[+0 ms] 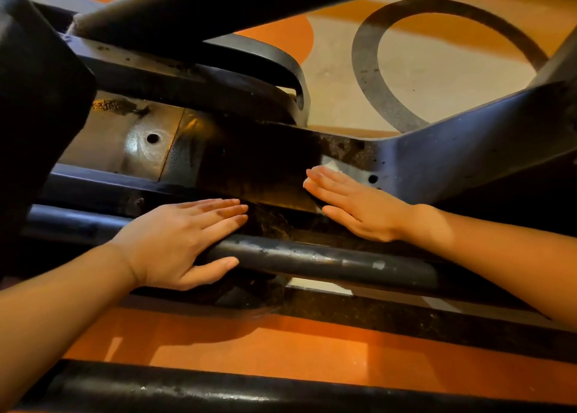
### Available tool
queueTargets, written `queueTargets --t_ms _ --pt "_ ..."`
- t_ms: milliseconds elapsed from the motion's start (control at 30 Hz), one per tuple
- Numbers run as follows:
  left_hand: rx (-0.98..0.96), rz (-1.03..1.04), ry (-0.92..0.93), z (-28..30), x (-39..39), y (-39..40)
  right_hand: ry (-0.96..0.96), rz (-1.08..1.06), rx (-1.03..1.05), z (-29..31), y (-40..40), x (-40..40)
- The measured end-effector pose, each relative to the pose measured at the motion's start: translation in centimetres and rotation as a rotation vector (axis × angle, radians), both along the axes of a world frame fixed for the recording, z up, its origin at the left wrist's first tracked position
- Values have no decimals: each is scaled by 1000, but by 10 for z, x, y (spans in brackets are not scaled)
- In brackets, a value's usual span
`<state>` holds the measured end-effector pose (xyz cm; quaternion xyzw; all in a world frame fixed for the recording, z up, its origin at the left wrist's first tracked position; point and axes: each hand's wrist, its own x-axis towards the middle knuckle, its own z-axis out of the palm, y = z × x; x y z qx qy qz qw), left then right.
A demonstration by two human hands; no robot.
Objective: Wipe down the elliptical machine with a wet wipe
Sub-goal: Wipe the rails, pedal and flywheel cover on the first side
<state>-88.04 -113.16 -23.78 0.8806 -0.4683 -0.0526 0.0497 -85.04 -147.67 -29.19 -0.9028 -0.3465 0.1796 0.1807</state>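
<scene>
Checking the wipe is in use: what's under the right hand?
A white wet wipe peeks out past the right hand, pressed flat against the elliptical's frame. Most of it is covered.

no readable text, labels or numbers

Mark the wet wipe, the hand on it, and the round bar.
wet wipe (331, 165), head view, corner above fingertips.
right hand (359, 203), head view, back of hand.
round bar (327, 261), head view, scuffed top.
</scene>
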Motion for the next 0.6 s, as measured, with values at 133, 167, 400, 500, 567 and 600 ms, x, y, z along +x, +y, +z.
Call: queueTargets --t_ms 133,167,400,500,567,600 --pt "-13 -6 -30 -1 -2 0 -91 35 -68 0 -3 5" --pt "-19 -6 -34 -2 -2 0 -108 -20 -78 0 0 9" --pt "-28 6 -42 -1 -2 0 20 -434 -133 -4 26 62" --pt "-30 1 -49 -2 -2 -1 42 -438 -74 -1 25 40" --pt "-32 0 -58 -2 -2 -1 49 -370 -34 5 16 13" --pt "-36 2 -60 -3 -2 -1 71 -309 -35 10 10 -1"
